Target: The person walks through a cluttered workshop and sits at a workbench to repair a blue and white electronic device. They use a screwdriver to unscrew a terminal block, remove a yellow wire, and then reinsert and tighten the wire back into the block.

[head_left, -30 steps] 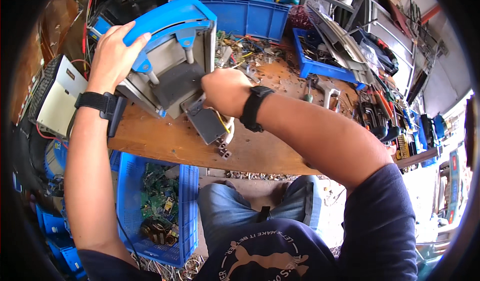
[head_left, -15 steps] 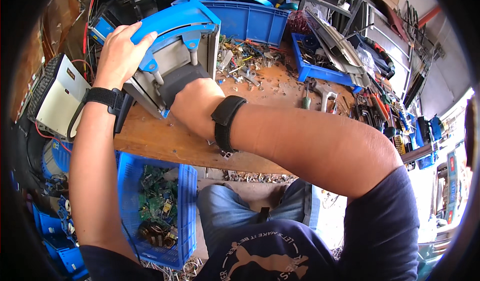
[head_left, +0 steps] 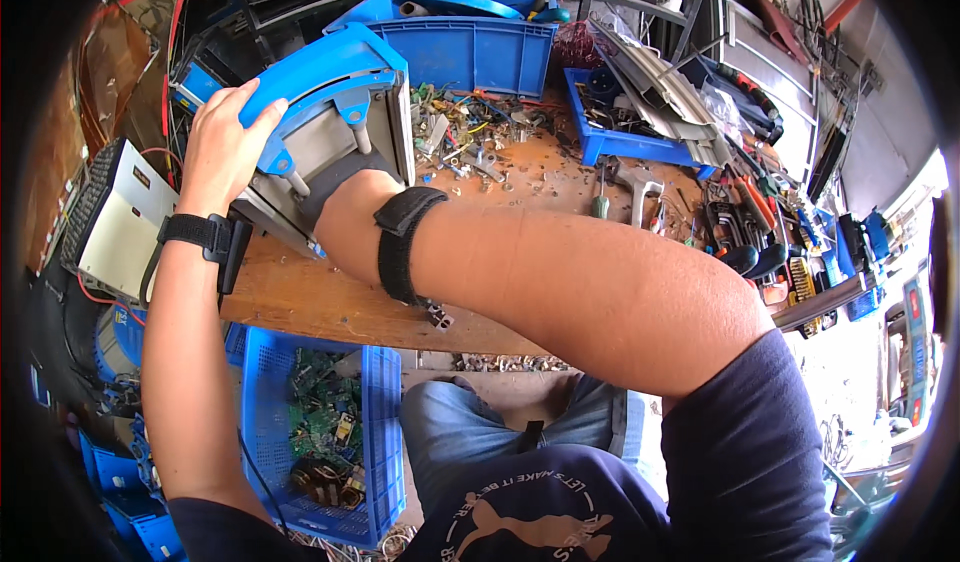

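A metal unit with a curved blue top [head_left: 330, 57] stands tilted at the left of the workbench. My left hand [head_left: 225, 147] grips its blue top, fingers over the upper edge and thumb along the front. Two short pale posts [head_left: 360, 138] stick out below the blue part. Between them and the bench lies a dark grey, flat piece [head_left: 338, 172] inside the frame. My right hand [head_left: 350, 224] is curled against this piece, its back toward me. Its fingertips are hidden, so what they hold cannot be made out. Black straps circle both wrists.
A blue crate of circuit boards [head_left: 383, 432] stands below the bench edge. Scrap bits lie on the wooden bench [head_left: 520, 177]. Behind are a blue bin [head_left: 460, 57] and a blue tray [head_left: 640, 149]. Hand tools [head_left: 745, 222] crowd the right side; a pale box [head_left: 135, 212] stands left.
The view has shifted slightly. My right hand has moved left and deeper toward the frame, covering more of the dark grey piece. My left hand keeps its grip on the blue top.
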Demonstrator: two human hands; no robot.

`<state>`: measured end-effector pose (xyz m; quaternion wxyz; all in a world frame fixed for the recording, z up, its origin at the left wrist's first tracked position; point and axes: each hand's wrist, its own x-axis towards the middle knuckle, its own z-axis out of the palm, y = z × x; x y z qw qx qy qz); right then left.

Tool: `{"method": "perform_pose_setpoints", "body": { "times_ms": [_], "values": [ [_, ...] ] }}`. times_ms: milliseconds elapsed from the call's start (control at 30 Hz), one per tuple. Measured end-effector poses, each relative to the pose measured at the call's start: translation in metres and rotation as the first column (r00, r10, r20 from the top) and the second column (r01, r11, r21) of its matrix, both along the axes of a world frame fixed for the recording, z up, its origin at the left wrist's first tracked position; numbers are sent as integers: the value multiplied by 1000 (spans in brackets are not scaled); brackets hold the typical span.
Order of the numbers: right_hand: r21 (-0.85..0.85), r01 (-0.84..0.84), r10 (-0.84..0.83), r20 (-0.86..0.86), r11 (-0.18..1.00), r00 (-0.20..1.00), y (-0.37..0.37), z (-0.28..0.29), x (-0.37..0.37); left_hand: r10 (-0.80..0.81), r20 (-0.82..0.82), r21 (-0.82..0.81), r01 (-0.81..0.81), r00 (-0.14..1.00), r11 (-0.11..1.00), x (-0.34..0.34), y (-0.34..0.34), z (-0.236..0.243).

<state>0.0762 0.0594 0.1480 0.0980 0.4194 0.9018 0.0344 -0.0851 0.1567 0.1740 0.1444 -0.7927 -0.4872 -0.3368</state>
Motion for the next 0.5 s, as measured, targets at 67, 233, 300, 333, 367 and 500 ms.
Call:
{"method": "perform_pose_setpoints", "body": {
  "times_ms": [67, 233, 300, 333, 367, 500],
  "values": [
    [-22, 10, -10, 13, 1000, 1000, 2, 1, -3, -22, -11, 11, 22, 1000, 1000, 5, 3, -1],
    [27, -147, 148, -6, 989, 989, 4, -4, 7, -9, -24, -16, 9, 1000, 1000, 0, 3, -1],
    [74, -160, 160, 7, 984, 987, -2, -6, 11, -7, -18, -25, 6, 1000, 1000, -1, 3, -1],
    [98, -164, 164, 13, 982, 986, -5, -7, 13, -6, -12, -29, 5, 1000, 1000, 0, 2, -1],
    [191, -178, 192, -56, 965, 980, -3, -15, 17, -4, -7, -33, 4, 1000, 999, 0, 1, 0],
    [273, -100, 165, -228, 957, 960, -5, -19, 27, 5, -16, -28, -5, 1000, 1000, 2, 1, 0]
  ]
}}
